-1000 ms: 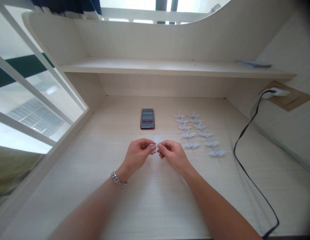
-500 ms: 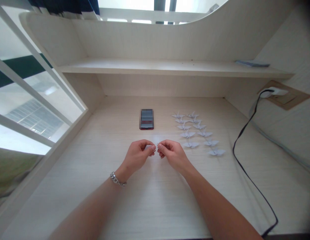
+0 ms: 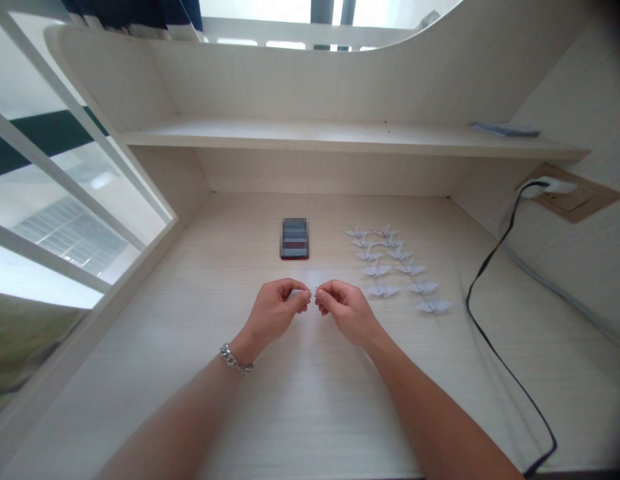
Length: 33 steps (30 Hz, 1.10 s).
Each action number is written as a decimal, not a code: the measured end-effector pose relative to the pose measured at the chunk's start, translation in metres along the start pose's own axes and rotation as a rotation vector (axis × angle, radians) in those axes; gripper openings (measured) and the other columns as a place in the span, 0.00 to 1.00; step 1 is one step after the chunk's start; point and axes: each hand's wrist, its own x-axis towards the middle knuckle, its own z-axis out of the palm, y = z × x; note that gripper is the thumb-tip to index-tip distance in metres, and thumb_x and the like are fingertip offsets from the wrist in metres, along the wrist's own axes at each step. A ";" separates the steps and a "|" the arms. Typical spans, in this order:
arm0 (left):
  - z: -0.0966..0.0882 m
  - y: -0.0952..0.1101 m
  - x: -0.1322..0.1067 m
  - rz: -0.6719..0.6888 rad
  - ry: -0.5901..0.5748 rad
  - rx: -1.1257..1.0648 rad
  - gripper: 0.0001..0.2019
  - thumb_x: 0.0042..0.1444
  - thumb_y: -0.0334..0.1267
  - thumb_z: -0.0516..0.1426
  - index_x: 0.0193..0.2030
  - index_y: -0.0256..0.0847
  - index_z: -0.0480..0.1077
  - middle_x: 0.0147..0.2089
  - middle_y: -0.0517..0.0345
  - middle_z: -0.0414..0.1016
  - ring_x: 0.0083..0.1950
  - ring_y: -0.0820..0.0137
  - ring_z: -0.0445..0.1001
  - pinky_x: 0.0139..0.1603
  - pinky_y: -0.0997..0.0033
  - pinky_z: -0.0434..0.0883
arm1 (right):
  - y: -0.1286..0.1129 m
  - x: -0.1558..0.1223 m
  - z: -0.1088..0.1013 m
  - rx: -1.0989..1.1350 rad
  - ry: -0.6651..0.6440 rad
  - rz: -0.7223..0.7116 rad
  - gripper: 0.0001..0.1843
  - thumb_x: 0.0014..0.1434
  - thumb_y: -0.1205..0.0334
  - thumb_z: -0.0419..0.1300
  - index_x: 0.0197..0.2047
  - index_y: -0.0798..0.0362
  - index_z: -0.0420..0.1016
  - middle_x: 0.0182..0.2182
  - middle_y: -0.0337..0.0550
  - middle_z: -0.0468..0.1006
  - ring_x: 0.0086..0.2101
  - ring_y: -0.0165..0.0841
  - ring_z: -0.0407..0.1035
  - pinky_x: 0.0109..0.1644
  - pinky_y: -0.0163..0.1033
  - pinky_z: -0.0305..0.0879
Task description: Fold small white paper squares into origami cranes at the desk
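Note:
My left hand (image 3: 279,308) and my right hand (image 3: 346,308) meet over the middle of the desk, thumbs and forefingers pinched. A small white piece of folded paper (image 3: 313,293) sits between the fingertips, mostly covered by them. Its exact shape is too small to make out. Several white origami cranes (image 3: 383,291) stand to the right of my right hand in two slanting columns, wings spread. Beyond my hands lies a phone (image 3: 295,239) with a blurred screen. A silver chain bracelet (image 3: 236,359) circles my left wrist.
A black cable (image 3: 471,300) runs from a plug in the wall socket (image 3: 573,193) down the right side of the desk (image 3: 215,413). Across the back is a shelf (image 3: 310,137) with a flat bluish item (image 3: 507,129). White bars (image 3: 65,180) border the left side.
The view has shifted very slightly. Both hands keep nearly the same pinch on the paper, and the cranes and phone stay where they were.

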 end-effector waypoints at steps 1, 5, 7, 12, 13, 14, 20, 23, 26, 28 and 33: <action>-0.001 0.000 0.000 -0.005 0.004 0.005 0.09 0.49 0.40 0.56 0.30 0.35 0.73 0.22 0.57 0.72 0.25 0.72 0.68 0.26 0.75 0.64 | -0.001 0.000 -0.001 -0.011 -0.002 -0.005 0.09 0.56 0.58 0.53 0.31 0.54 0.71 0.23 0.39 0.72 0.25 0.29 0.65 0.29 0.34 0.61; -0.003 -0.001 0.001 -0.021 -0.017 -0.008 0.09 0.48 0.40 0.57 0.30 0.35 0.73 0.22 0.56 0.72 0.24 0.73 0.68 0.27 0.75 0.64 | -0.003 -0.001 -0.002 -0.081 -0.005 -0.043 0.08 0.56 0.59 0.53 0.31 0.53 0.70 0.23 0.38 0.71 0.25 0.29 0.64 0.29 0.34 0.60; -0.003 -0.001 0.001 -0.029 -0.038 -0.035 0.09 0.49 0.40 0.57 0.30 0.35 0.73 0.22 0.56 0.72 0.25 0.73 0.67 0.27 0.74 0.64 | -0.002 0.000 -0.003 -0.041 -0.029 -0.032 0.09 0.57 0.58 0.53 0.30 0.53 0.69 0.22 0.38 0.70 0.25 0.29 0.64 0.29 0.34 0.60; -0.004 0.001 0.001 -0.044 -0.027 -0.051 0.09 0.48 0.40 0.57 0.30 0.35 0.73 0.22 0.56 0.72 0.24 0.73 0.67 0.26 0.75 0.64 | 0.000 0.002 -0.004 0.164 -0.083 0.041 0.11 0.57 0.55 0.53 0.32 0.55 0.68 0.24 0.38 0.69 0.24 0.28 0.64 0.30 0.35 0.63; -0.004 0.001 0.001 -0.042 -0.025 -0.045 0.09 0.48 0.40 0.57 0.30 0.35 0.73 0.22 0.56 0.72 0.24 0.73 0.67 0.26 0.75 0.64 | 0.000 0.002 -0.004 0.142 -0.072 0.040 0.11 0.56 0.55 0.53 0.32 0.55 0.68 0.24 0.39 0.69 0.25 0.29 0.65 0.30 0.35 0.63; -0.004 0.001 0.001 -0.039 -0.026 -0.039 0.09 0.48 0.40 0.57 0.30 0.35 0.73 0.22 0.56 0.72 0.24 0.73 0.67 0.26 0.75 0.64 | 0.000 0.001 -0.004 0.099 -0.059 0.031 0.11 0.56 0.55 0.54 0.32 0.54 0.69 0.24 0.38 0.70 0.25 0.29 0.65 0.30 0.35 0.63; -0.003 0.003 0.000 -0.036 -0.066 -0.038 0.09 0.49 0.39 0.57 0.30 0.33 0.72 0.22 0.56 0.71 0.24 0.74 0.66 0.26 0.75 0.65 | 0.002 0.000 -0.001 0.063 -0.061 -0.015 0.10 0.57 0.57 0.53 0.29 0.54 0.68 0.22 0.37 0.69 0.24 0.28 0.63 0.30 0.34 0.60; -0.004 0.004 0.000 -0.033 -0.073 -0.066 0.09 0.49 0.39 0.57 0.30 0.33 0.72 0.22 0.57 0.71 0.24 0.75 0.66 0.27 0.75 0.65 | 0.004 0.003 0.001 0.249 -0.103 0.005 0.11 0.56 0.56 0.55 0.28 0.55 0.67 0.20 0.37 0.68 0.23 0.28 0.63 0.29 0.35 0.61; -0.006 0.003 0.001 -0.029 -0.054 -0.047 0.09 0.50 0.39 0.57 0.31 0.33 0.72 0.23 0.57 0.71 0.25 0.74 0.66 0.27 0.75 0.65 | 0.005 0.005 0.001 0.292 -0.091 0.031 0.12 0.56 0.54 0.55 0.30 0.55 0.67 0.22 0.38 0.68 0.23 0.28 0.63 0.29 0.35 0.62; -0.006 0.001 0.001 -0.027 -0.050 -0.034 0.09 0.50 0.39 0.56 0.31 0.33 0.71 0.23 0.57 0.71 0.25 0.75 0.66 0.27 0.75 0.65 | 0.005 0.004 -0.001 0.223 -0.064 0.030 0.12 0.56 0.54 0.55 0.31 0.55 0.68 0.23 0.38 0.69 0.24 0.28 0.63 0.29 0.35 0.62; -0.004 0.000 0.001 -0.043 -0.058 -0.036 0.10 0.50 0.40 0.57 0.31 0.33 0.71 0.22 0.57 0.70 0.24 0.75 0.66 0.27 0.75 0.64 | 0.005 0.000 0.000 0.001 -0.031 -0.030 0.10 0.58 0.57 0.52 0.31 0.54 0.67 0.23 0.38 0.68 0.25 0.28 0.62 0.30 0.35 0.60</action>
